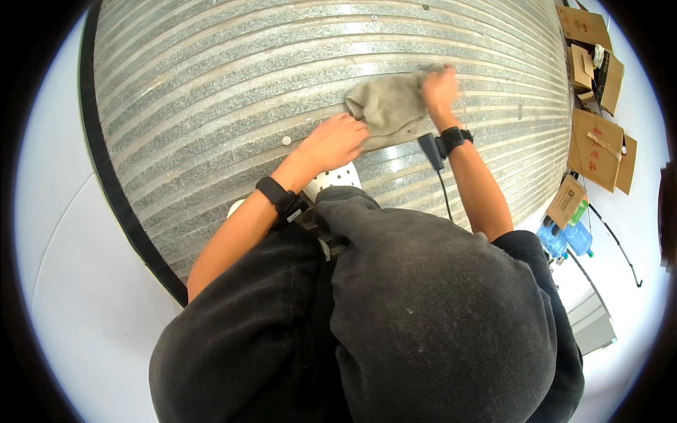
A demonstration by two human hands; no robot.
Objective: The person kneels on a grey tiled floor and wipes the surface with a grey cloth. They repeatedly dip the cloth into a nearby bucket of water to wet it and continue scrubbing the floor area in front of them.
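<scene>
A grey-beige cloth (395, 104) lies crumpled on a ribbed metal surface (233, 77). At its lower left edge is my left hand (334, 139), fingers curled and closed on the fabric, fingertips partly hidden. My right hand (440, 89) grips the bunched upper right end of the same cloth. Each wrist wears a black strap with a small device; from the right device (430, 151) a black cable (446, 196) hangs down.
Below my left hand shows a white clog with holes (337, 176). A small pale disc (286, 141) sits left of that hand. A black edge strip (113, 180) borders the ribbed surface. Cardboard boxes (596, 148) and blue water bottles (580, 238) stand at the right.
</scene>
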